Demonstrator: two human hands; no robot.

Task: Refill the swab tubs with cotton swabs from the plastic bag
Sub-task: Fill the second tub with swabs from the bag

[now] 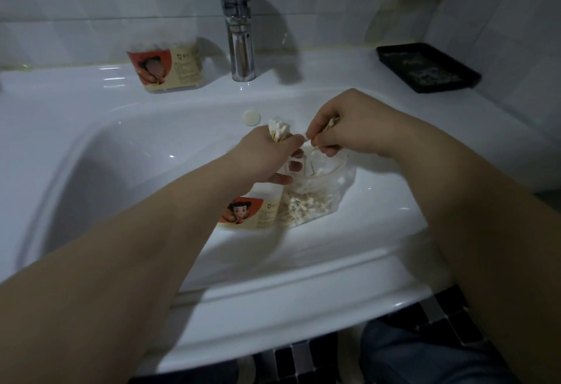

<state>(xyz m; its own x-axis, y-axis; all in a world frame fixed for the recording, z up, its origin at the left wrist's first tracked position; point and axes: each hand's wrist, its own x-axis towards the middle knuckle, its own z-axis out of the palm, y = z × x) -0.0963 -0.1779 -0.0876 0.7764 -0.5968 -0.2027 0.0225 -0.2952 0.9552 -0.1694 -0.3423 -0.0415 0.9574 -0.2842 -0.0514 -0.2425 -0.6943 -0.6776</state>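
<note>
A clear plastic bag with many cotton swabs lies in the white sink basin, its mouth turned up. A swab tub with a red cartoon label stands right beside it, partly hidden under my left hand. My left hand grips an upright bundle of cotton swabs above the tub. Over the bag's mouth, my right hand pinches a few swabs next to that bundle. A second swab tub of the same kind stands on the sink ledge at the back left.
The white sink fills the view, and a chrome tap rises at the back centre. A white round overflow cap sits on the basin wall. At the back right ledge lies a black tray. Dark floor tiles show below.
</note>
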